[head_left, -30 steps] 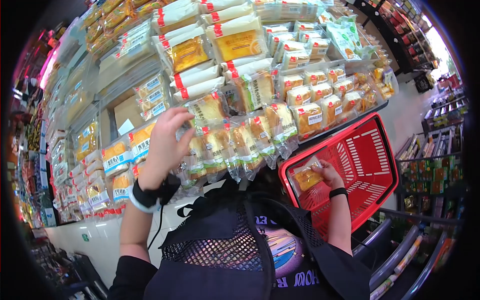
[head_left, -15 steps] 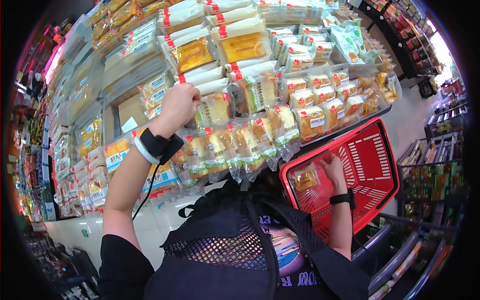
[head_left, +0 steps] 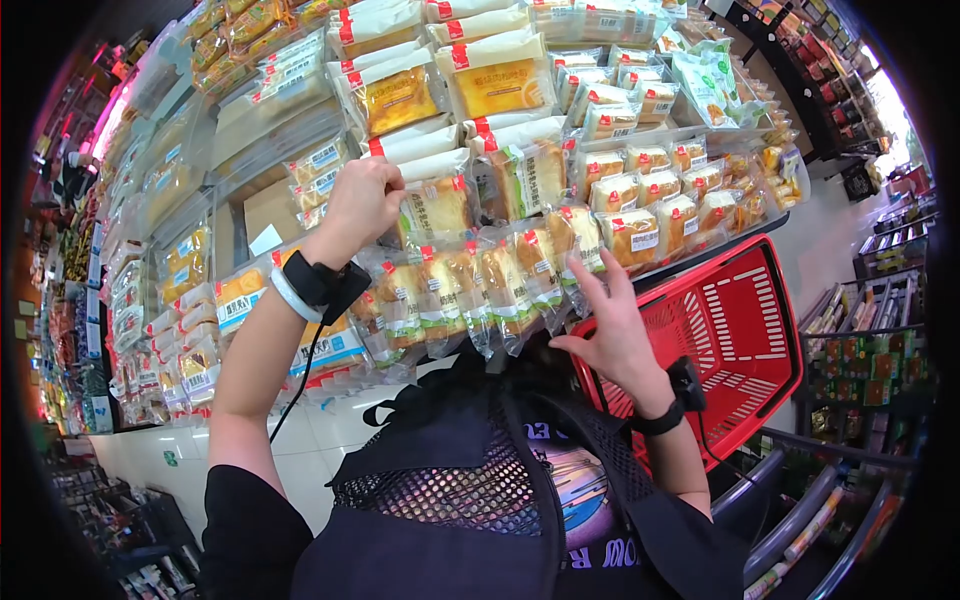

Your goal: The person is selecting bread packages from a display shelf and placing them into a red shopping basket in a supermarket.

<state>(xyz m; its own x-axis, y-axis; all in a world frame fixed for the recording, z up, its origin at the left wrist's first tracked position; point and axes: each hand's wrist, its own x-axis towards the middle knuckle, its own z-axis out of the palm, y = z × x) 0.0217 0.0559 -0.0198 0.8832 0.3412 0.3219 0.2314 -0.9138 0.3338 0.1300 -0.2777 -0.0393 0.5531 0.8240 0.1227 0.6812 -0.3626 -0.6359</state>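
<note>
I see the left hand (head_left: 362, 210) curled beside bread packs (head_left: 437, 208) at ten o'clock; the right hand (head_left: 615, 335) spreads near the red basket (head_left: 697, 345) at three.

The right grip (head_left: 615, 340) has been moved from the shopping basket (head_left: 745, 335) towards the bagged bread (head_left: 505, 285); the left grip (head_left: 368, 200) has been curled

The left hand (head_left: 368, 203) is curled left of centre in the frame; the right hand (head_left: 612, 325) spreads open, right of centre.
</note>
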